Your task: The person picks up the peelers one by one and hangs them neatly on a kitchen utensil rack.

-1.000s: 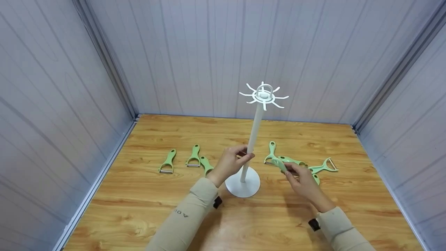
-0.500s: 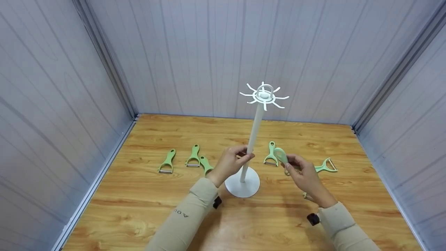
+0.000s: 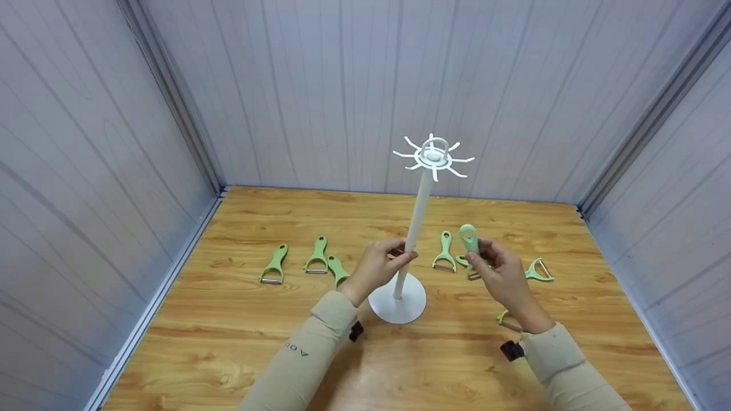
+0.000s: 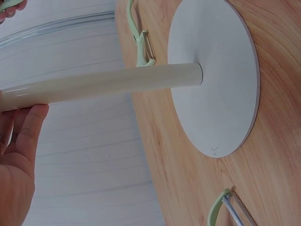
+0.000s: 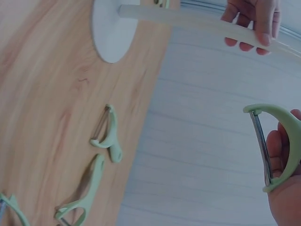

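A white stand has an upright pole [image 3: 418,211], a round base [image 3: 412,305] and a ring of curved hooks [image 3: 434,160] at its top. My left hand [image 3: 378,267] grips the pole partway up, thumb and fingers on either side. In my right hand [image 3: 507,279] is a green peeler [image 3: 469,235], raised above the table to the right of the pole. Its handle end with the hanging hole points up. The right wrist view shows the curved head of this held peeler [image 5: 288,123] and its metal blade by the palm. The hooks carry no peelers.
Left of the stand lie three green peelers, among them a far-left peeler [image 3: 276,264] and a peeler [image 3: 321,246] beside it. Several more are on the right, including one peeler [image 3: 446,244] near the pole and another peeler [image 3: 539,270] farther out. Walls enclose the wooden table [image 3: 228,342].
My right hand has lifted its peeler from among those on the right and turned it from tilted to upright, handle end up. My left hand stays on the pole.
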